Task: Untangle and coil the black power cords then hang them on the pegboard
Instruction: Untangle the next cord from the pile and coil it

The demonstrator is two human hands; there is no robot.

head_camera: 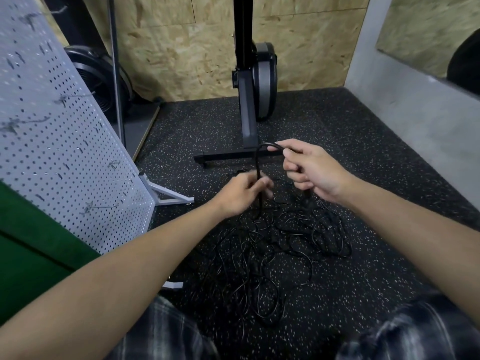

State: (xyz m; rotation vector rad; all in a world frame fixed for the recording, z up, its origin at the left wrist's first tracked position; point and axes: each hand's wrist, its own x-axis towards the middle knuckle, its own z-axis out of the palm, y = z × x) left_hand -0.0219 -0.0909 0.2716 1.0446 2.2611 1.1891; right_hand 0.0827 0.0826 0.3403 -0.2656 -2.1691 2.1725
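R hand (315, 170) fingers clamped on a loop of black cord (258, 162); L hand (244, 194) fingers pinch same cord lower down. Rest of cords (280, 245) tangled on floor (363, 157), pegboard (65, 157) to the left

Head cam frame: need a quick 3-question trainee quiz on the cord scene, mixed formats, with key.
1. True or false: a coiled cord already hangs on the pegboard.
2. Where does the tangled cord pile lie? A) speckled floor B) table C) shelf
3. Fill in: the raised cord loop runs between the left hand and the ____ hand.

Key: 1 false; 2 A; 3 right.
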